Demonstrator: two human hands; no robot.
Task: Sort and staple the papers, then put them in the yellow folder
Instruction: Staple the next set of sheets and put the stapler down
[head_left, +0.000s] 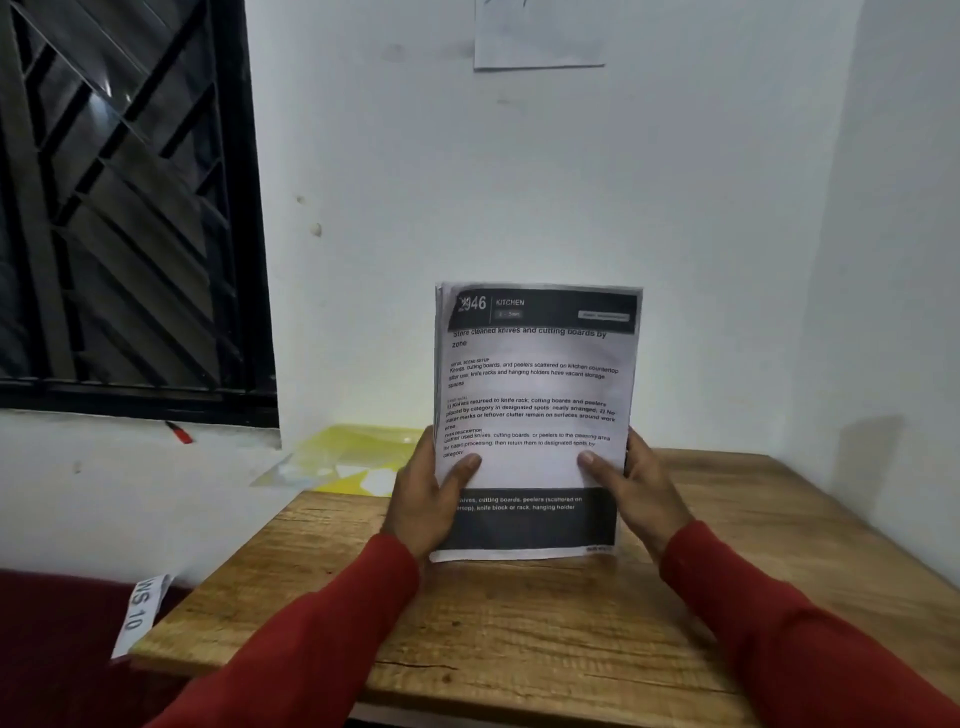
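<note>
**Head view: one stack upright, folder waiting at ten o'clock**

Head camera shows one stack of papers (535, 415) standing upright on its bottom edge on the wooden table (519, 639), long axis vertical. Two hands hold it: the left hand (423, 499) grips the left edge, the right hand (631, 493) the right edge, thumbs pressed on the front sheet. One yellow folder (358, 457) lies at ten o'clock from the hands, nearer the left. No stapler is visible.
</note>
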